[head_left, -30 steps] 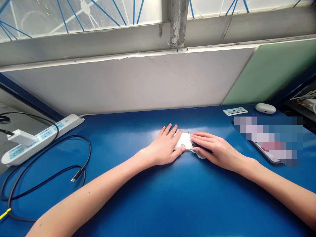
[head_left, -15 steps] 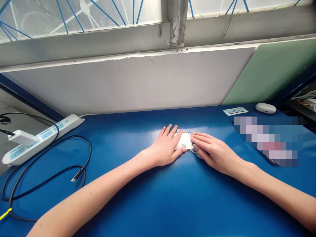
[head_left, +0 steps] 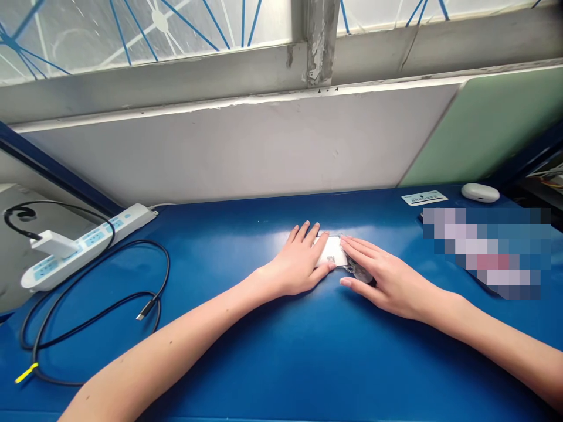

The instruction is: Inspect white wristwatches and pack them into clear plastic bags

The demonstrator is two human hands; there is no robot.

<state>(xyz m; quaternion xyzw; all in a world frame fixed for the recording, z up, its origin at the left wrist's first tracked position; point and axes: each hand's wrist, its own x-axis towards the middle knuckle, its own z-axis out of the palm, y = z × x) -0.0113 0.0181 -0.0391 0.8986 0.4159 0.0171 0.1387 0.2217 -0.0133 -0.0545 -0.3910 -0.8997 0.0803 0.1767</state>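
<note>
A small white card-like piece [head_left: 331, 251] with a printed square code lies on the blue table, its left part covered by my left hand [head_left: 303, 262]. That hand rests flat with its fingers spread over the piece. My right hand [head_left: 383, 272] lies at the piece's right edge, fingers stretched out and thumb held apart. Beneath the right palm a shiny grey, clear-looking item with a beaded chain [head_left: 363, 273] shows in part; its kind I cannot make out. Whether it is joined to the white piece is hidden.
At left stands a white power strip [head_left: 92, 243] with a charger plug [head_left: 53, 245] and a looped black cable [head_left: 169, 266]. A printed card [head_left: 424, 198], a white earbud case [head_left: 480, 192] and a blurred-out flat object [head_left: 488, 252] lie at right. A wall [head_left: 246, 146] borders the table [head_left: 281, 363].
My right thumb has moved away from the fingers, and the right hand has opened, uncovering more of the shiny item. My left hand stays on the white piece. The view has shifted slightly.
</note>
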